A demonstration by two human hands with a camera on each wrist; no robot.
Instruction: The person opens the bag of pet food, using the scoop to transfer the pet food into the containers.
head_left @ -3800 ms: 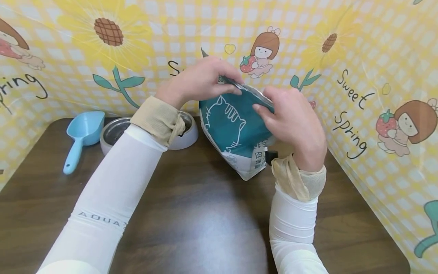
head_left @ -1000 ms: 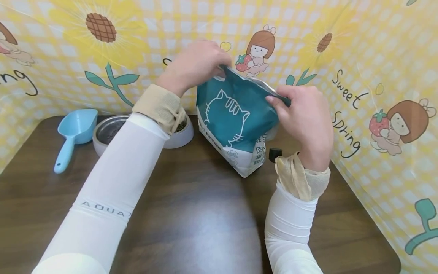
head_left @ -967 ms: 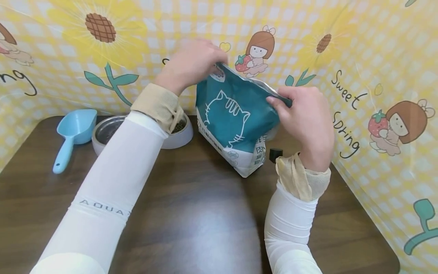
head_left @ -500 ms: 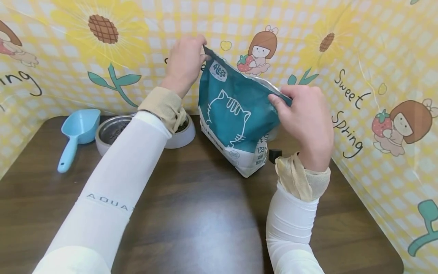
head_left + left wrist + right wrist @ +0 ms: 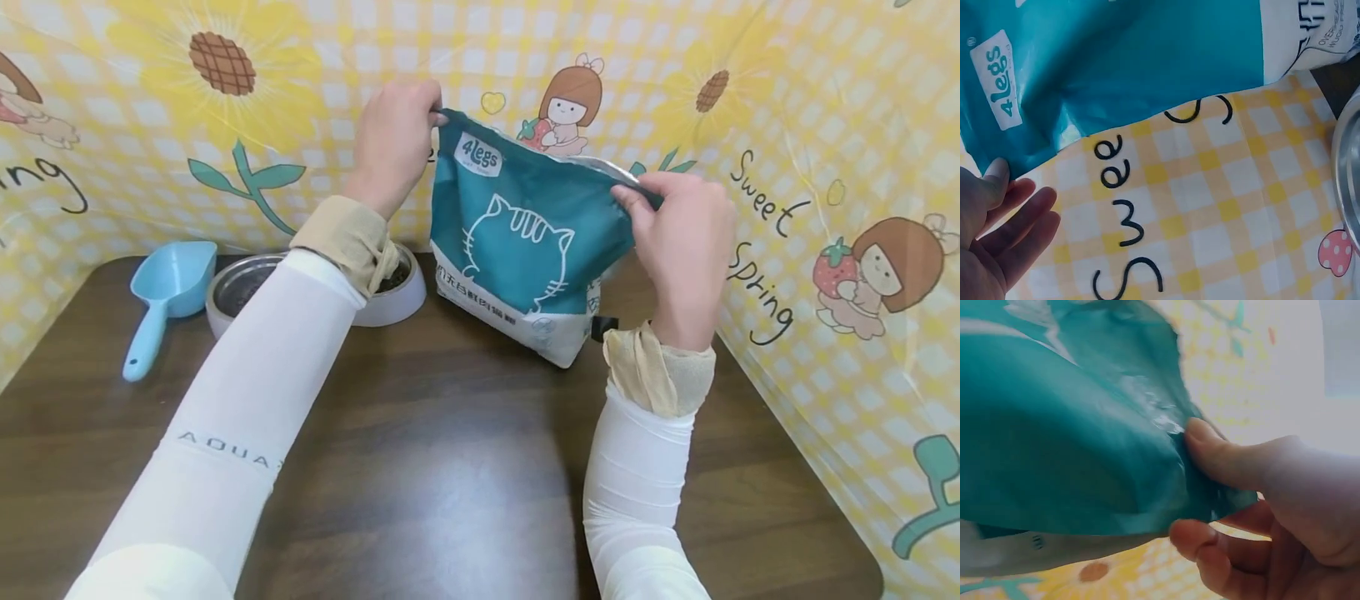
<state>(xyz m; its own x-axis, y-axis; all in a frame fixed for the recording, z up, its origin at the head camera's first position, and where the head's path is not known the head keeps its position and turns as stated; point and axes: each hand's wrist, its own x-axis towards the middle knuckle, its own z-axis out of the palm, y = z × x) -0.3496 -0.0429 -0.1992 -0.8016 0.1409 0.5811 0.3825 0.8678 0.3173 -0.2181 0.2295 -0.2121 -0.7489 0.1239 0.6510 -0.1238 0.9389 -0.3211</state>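
A teal and white cat food bag [image 5: 517, 233] with a white cat outline stands toward the back of the table, its top edge stretched between my two hands. My left hand [image 5: 397, 146] pinches the bag's upper left corner; in the left wrist view the thumb [image 5: 997, 175] presses on it while the other fingers lie loosely curled. My right hand [image 5: 686, 250] pinches the upper right corner, and in the right wrist view the thumb [image 5: 1229, 453] lies over the teal film. A silvery inner lining shows along the top edge. The inside of the bag is hidden.
A light blue scoop [image 5: 172, 287] lies at the back left. Beside it stands a double pet bowl [image 5: 401, 308] with dark kibble, partly covered by my left forearm. A small black object [image 5: 602, 327] sits right of the bag. Patterned yellow cloth [image 5: 337, 50] walls the table.
My left hand has slid outward to the bag's left corner, uncovering the printed logo. The bag's top is spread wider, and the bag has turned so its front faces me more.
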